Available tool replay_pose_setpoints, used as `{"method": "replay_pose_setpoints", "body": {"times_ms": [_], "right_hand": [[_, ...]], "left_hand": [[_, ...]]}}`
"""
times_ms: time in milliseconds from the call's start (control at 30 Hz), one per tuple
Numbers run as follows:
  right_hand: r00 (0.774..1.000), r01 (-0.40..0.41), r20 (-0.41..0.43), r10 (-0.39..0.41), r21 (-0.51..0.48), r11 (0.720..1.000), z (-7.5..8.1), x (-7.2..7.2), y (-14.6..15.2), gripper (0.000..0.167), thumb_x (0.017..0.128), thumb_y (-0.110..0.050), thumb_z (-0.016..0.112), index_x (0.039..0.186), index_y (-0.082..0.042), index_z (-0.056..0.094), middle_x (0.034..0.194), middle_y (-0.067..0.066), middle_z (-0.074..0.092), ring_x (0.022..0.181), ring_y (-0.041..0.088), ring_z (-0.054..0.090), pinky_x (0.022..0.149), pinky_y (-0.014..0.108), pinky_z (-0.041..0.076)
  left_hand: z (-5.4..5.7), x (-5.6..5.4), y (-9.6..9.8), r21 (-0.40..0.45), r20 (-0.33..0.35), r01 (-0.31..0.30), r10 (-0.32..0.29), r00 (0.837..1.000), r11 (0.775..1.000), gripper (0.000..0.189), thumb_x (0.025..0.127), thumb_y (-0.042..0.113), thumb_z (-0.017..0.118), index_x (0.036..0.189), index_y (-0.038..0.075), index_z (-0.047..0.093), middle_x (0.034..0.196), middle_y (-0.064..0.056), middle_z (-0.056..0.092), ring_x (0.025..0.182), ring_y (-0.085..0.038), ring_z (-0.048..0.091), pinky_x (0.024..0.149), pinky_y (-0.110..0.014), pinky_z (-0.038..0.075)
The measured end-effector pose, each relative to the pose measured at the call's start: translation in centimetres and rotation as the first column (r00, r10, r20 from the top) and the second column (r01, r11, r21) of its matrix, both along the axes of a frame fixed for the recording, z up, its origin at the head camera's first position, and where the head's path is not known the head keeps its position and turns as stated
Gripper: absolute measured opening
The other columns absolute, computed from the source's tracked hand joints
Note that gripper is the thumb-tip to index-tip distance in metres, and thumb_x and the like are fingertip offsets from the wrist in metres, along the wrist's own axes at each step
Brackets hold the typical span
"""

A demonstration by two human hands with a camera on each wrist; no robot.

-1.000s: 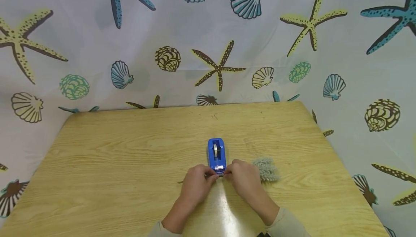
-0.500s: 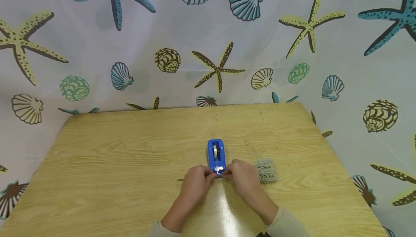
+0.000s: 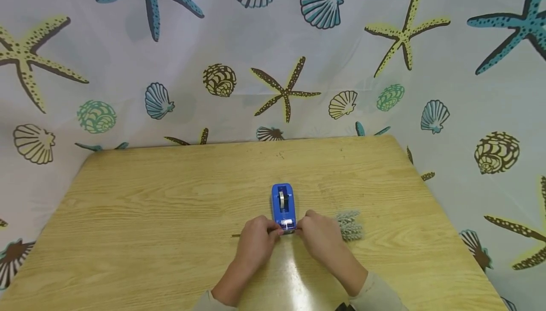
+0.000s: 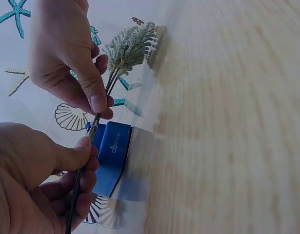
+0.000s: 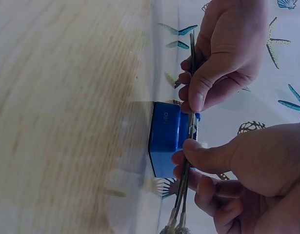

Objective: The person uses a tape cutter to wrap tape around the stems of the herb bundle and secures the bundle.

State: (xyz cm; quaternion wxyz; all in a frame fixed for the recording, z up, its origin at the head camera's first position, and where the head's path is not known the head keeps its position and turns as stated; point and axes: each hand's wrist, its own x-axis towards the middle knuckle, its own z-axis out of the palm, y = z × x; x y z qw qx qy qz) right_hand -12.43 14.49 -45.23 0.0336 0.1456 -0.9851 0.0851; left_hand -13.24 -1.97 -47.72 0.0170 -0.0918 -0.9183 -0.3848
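Note:
My left hand (image 3: 256,242) pinches a bundle of thin dark stems (image 4: 75,200) between thumb and fingers. Farther along the same stems, my right hand (image 3: 321,236) pinches them close to the fuzzy grey-green flower head (image 3: 350,225) of this artificial sprig. The stems run level from hand to hand, their bare ends poking out left of my left hand. A shiny clear band, apparently tape (image 4: 93,130), shows on the stems between my fingertips. Just behind them stands a blue tape dispenser (image 3: 278,215) with a small roll in it, its cutter end towards me.
The wooden table (image 3: 162,206) spreads around the hands, with a bright glare patch in front of them. Behind it and at both sides hangs a white cloth (image 3: 192,41) printed with starfish and shells.
The flower head has turned a little and looks narrower. My fingertips stand slightly farther apart along the stems. The dispenser keeps its place.

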Motion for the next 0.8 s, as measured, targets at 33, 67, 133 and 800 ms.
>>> {"method": "replay_pose_setpoints", "body": {"times_ms": [33, 67, 133, 800], "right_hand": [[1.0, 0.002, -0.001, -0.002, 0.007, 1.0, 0.0, -0.01, 0.01, 0.01, 0.087, -0.026, 0.077, 0.085, -0.017, 0.08, 0.071, -0.002, 0.058, 0.058, 0.01, 0.049, 0.049, 0.027, 0.042], [1.0, 0.002, 0.001, -0.002, 0.008, 1.0, -0.03, -0.03, 0.04, 0.01, 0.087, -0.025, 0.077, 0.084, -0.017, 0.08, 0.071, -0.003, 0.057, 0.058, 0.01, 0.048, 0.049, 0.027, 0.041], [1.0, 0.003, -0.005, -0.003, 0.009, 1.0, -0.18, -0.14, 0.1, 0.008, 0.086, -0.025, 0.078, 0.083, -0.018, 0.08, 0.07, -0.004, 0.057, 0.058, 0.01, 0.049, 0.049, 0.027, 0.041], [0.995, -0.025, -0.098, 0.022, -0.035, 0.999, -0.38, -0.95, 0.58, 0.007, 0.077, -0.027, 0.084, 0.077, -0.021, 0.079, 0.068, -0.009, 0.063, 0.059, 0.01, 0.059, 0.051, 0.027, 0.046]], "left_hand": [[0.0, 0.0, -0.01, 0.001, -0.005, -0.001, 0.001, 1.0, 1.0, 0.005, 0.084, 0.011, 0.078, 0.083, 0.006, 0.08, 0.077, -0.002, 0.072, 0.067, -0.008, 0.056, 0.061, -0.025, 0.047], [-0.03, 0.01, -0.01, 0.003, -0.01, -0.002, 0.002, 1.0, 1.0, 0.005, 0.084, 0.011, 0.078, 0.083, 0.006, 0.08, 0.077, -0.002, 0.072, 0.067, -0.008, 0.057, 0.061, -0.025, 0.048], [-0.13, 0.02, -0.03, 0.001, -0.02, -0.004, 0.004, 1.0, 1.0, 0.005, 0.083, 0.011, 0.079, 0.082, 0.006, 0.08, 0.076, -0.002, 0.072, 0.066, -0.008, 0.057, 0.061, -0.025, 0.047], [0.43, -0.21, -0.46, -0.009, 0.025, 0.024, -0.023, 0.999, 1.0, 0.009, 0.088, 0.008, 0.074, 0.08, 0.004, 0.075, 0.072, -0.002, 0.066, 0.066, -0.011, 0.054, 0.062, -0.026, 0.047]]}}
